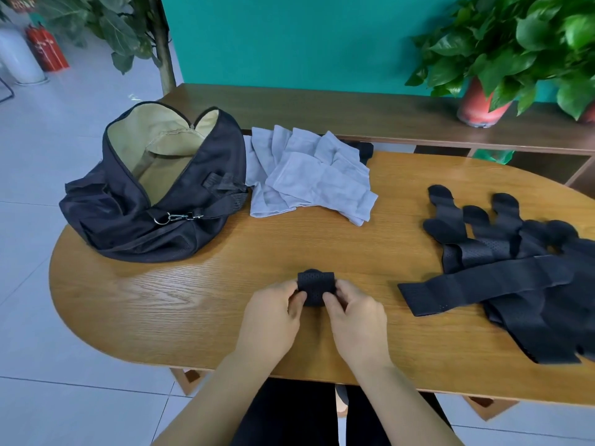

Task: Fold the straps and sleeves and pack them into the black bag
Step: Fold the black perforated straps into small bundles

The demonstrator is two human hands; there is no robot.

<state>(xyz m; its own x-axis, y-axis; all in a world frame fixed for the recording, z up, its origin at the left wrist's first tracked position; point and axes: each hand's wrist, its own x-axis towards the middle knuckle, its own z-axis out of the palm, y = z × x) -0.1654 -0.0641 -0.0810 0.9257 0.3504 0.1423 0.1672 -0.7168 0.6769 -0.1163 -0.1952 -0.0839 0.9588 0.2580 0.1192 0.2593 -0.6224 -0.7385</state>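
Black strap (315, 286), rounded tip away, between left hand (273, 317) and right hand (354, 320)

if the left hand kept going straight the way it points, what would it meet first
The folded black strap, which the left hand is pinching. Past it lies bare table, then probably the grey sleeves, though depth is unclear.

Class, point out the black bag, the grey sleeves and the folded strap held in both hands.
black bag (122, 226), head view, on its dark outer wall.
grey sleeves (309, 178), head view, on the topmost sleeve.
folded strap (316, 286), head view, on its perforated front face.
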